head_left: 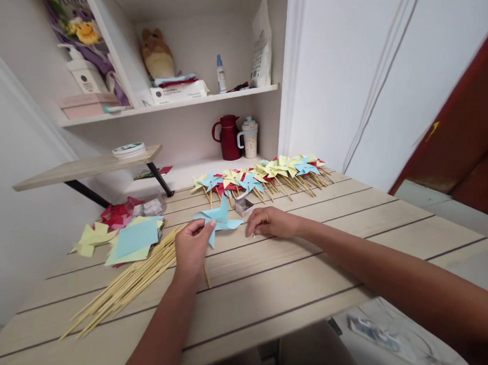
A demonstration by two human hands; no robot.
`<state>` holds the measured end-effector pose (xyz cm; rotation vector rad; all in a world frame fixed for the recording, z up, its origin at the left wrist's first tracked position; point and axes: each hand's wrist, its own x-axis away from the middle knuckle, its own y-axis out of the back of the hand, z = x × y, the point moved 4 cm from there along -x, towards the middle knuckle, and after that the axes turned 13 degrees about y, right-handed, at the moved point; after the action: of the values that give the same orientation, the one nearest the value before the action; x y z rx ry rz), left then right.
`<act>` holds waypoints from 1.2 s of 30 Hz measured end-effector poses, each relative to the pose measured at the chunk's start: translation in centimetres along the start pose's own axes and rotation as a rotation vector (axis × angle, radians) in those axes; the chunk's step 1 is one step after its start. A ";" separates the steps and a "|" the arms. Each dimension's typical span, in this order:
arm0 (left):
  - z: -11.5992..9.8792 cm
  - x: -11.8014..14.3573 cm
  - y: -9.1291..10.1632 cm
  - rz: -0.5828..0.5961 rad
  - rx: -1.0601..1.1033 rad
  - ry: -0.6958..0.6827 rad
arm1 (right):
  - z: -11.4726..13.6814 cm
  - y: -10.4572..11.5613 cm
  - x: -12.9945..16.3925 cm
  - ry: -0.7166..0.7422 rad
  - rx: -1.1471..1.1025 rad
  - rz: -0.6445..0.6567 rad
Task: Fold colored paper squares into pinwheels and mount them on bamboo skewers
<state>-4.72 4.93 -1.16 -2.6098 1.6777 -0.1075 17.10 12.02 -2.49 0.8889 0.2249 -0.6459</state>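
On a pale slatted bench (275, 290), the left hand (190, 251) pinches a blue pinwheel (219, 220) on its stick. The right hand (271, 222), just beside it, seems closed on a pin. Steady the centre; push straight.

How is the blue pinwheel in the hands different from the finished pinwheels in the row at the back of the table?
The blue pinwheel is alone, held by the left hand; the finished pinwheels lie untouched in a row. It is only blue; the row mixes yellow, blue and red. It is near the table's middle; the row is at the far edge. All have folded paper heads on thin wooden sticks.
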 end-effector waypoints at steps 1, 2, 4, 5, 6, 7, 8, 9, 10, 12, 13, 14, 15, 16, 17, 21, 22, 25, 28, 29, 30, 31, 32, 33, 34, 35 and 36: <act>0.0 0.0 0.1 -0.007 -0.001 0.004 | -0.1 0.1 0.1 -0.003 0.004 0.011; 0.1 -0.1 0.2 -0.018 0.002 0.013 | -0.2 0.2 0.2 -0.009 0.006 0.024; 0.3 -0.3 0.4 -0.045 0.019 0.039 | -0.3 0.2 0.4 -0.029 0.002 0.054; 0.4 -0.4 0.5 -0.061 0.032 0.052 | -0.4 0.2 0.5 -0.039 -0.002 0.067; 0.5 -0.5 0.6 -0.079 0.048 0.064 | -0.4 0.2 0.6 -0.048 -0.005 0.077; 0.6 -0.6 0.6 -0.093 0.064 0.075 | -0.4 0.3 0.7 -0.056 -0.007 0.081; 0.7 -0.7 0.7 -0.102 0.079 0.082 | -0.4 0.3 0.8 -0.064 -0.008 0.079; 0.8 -0.8 0.8 -0.107 0.094 0.087 | -0.5 0.3 0.8 -0.074 -0.009 0.076; 0.9 -0.8 0.8 -0.107 0.107 0.091 | -0.5 0.3 0.9 -0.083 -0.011 0.071; 1.1 -1.0 0.9 -0.095 0.126 0.099 | -0.6 0.3 1.0 -0.101 -0.017 0.062; 1.1 -1.0 1.0 -0.088 0.133 0.106 | -0.6 0.4 1.1 -0.109 -0.020 0.058; 1.2 -1.0 1.0 -0.087 0.142 0.117 | -0.7 0.4 1.2 -0.118 -0.025 0.054; 1.2 -1.1 1.1 -0.088 0.151 0.129 | -0.7 0.5 1.3 -0.129 -0.031 0.049; 1.2 -1.1 1.1 -0.087 0.161 0.141 | -0.8 0.5 1.4 -0.143 -0.041 0.043; 1.2 -1.0 1.1 -0.086 0.173 0.150 | -0.9 0.6 1.6 -0.158 -0.052 0.037; 1.1 -1.0 1.1 -0.080 0.220 0.168 | -0.9 0.8 2.3 -0.184 -0.054 0.020; 1.1 -1.0 1.0 -0.080 0.228 0.172 | -0.8 0.9 2.5 -0.181 -0.045 0.015; 1.2 -1.0 1.0 -0.072 0.243 0.186 | -0.4 1.2 2.9 -0.165 -0.026 0.004; 1.3 -1.0 1.0 -0.085 0.242 0.195 | 0.0 1.2 3.3 -0.146 -0.016 0.004; 1.4 -1.0 1.0 -0.087 0.239 0.198 | 0.0 1.2 3.3 -0.146 -0.010 -0.004; 1.4 -1.0 1.0 -0.084 0.235 0.201 | 0.0 1.2 3.3 -0.150 0.000 -0.017; 1.5 -1.1 0.9 -0.076 0.230 0.204 | -0.1 1.2 3.2 -0.157 0.015 -0.033; 1.6 -1.1 0.9 -0.069 0.226 0.207 | -0.1 1.2 3.1 -0.162 0.036 -0.049; 1.6 -1.1 0.9 -0.064 0.223 0.209 | -0.2 1.1 2.9 -0.157 0.058 -0.061; 1.7 -1.1 0.9 -0.059 0.220 0.211 | -0.2 1.0 2.6 -0.143 0.078 -0.068; 1.7 -1.2 0.9 -0.055 0.218 0.213 | -0.2 0.9 2.3 -0.122 0.092 -0.070; 1.8 -1.2 0.9 -0.050 0.218 0.217 | -0.1 0.8 2.0 -0.097 0.099 -0.067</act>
<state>-5.87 5.62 -3.03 -2.5515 1.5559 -0.5604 19.18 11.63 -2.94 0.9452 0.1373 -0.7656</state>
